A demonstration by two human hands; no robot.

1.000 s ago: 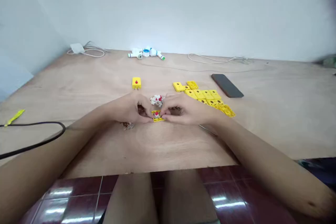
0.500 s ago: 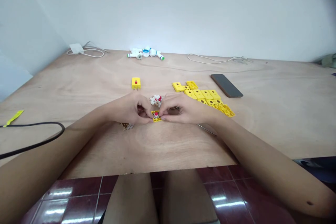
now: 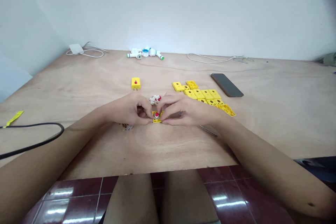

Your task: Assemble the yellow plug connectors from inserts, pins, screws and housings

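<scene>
A small yellow casing (image 3: 157, 121) with a red button and white part inside lies between my hands, low over the wooden table. My left hand (image 3: 132, 109) pinches its left edge between thumb and fingers. On the other side, my right hand (image 3: 181, 110) holds the right edge, its index finger raised near the red button (image 3: 156, 114). Just behind sits a pile of small white and red parts (image 3: 154, 100). Small metal pieces (image 3: 127, 126) lie under my left wrist. Several yellow casings (image 3: 198, 94) are grouped behind my right hand, which partly hides them.
A yellow plug with a red button (image 3: 135, 83) stands further back. A phone (image 3: 227, 85) lies at the right, a thin metal rod (image 3: 208, 131) by my right wrist. White tubes (image 3: 145, 53), cables and an adapter (image 3: 76, 48) line the wall. A black cable (image 3: 56, 124) curves over my left forearm.
My right index finger has lifted and moved toward the red button. The yellow casing has shifted and turned slightly, and both hands keep hold of it.
</scene>
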